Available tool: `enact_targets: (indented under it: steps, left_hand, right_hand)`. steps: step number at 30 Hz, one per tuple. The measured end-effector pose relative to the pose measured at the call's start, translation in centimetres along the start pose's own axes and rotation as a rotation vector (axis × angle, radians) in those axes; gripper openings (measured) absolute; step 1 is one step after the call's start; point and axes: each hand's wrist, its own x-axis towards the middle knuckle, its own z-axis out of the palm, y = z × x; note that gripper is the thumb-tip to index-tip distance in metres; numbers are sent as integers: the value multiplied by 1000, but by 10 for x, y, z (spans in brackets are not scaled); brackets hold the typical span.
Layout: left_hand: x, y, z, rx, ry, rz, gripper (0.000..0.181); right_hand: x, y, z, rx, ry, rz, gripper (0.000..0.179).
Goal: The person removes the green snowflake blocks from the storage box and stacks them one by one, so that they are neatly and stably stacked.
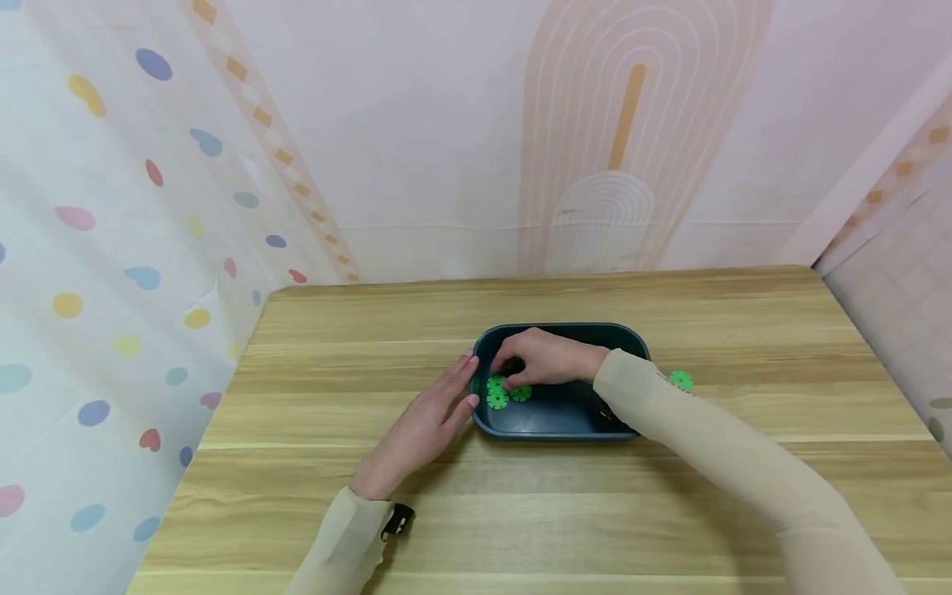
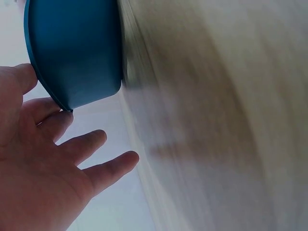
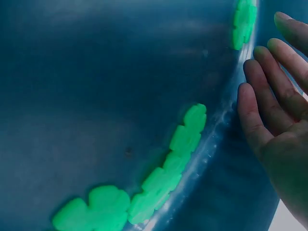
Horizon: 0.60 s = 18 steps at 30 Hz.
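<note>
A dark blue oblong tray [image 1: 554,421] stands on the wooden table, with several green notched plastic discs [image 1: 497,400] lying toward its left end. My left hand [image 1: 424,421] touches the tray's left rim with its fingertips; the left wrist view shows the fingers spread, some against the tray's rim [image 2: 67,108]. Inside the tray, my right hand [image 1: 550,355] reaches down above the discs. From the right wrist, that hand [image 3: 284,110] has loosely bent fingers and nothing visible in its grasp. Green discs [image 3: 163,175] lie in a row along the tray's inner edge there.
Another green disc [image 1: 680,379] lies on the wooden table [image 1: 335,372], right of the tray and beside the right sleeve [image 1: 669,405]. Behind the table hangs a patterned cloth [image 1: 431,149]. A dark band [image 1: 397,521] shows at the left wrist.
</note>
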Motion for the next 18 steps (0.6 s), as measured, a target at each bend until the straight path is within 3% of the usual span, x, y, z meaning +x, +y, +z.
enact_targets:
  steps: [18]
  left_hand:
    - [-1, 0, 0, -4, 2, -4, 58]
  right_hand:
    - [8, 0, 9, -45, -21, -24, 36]
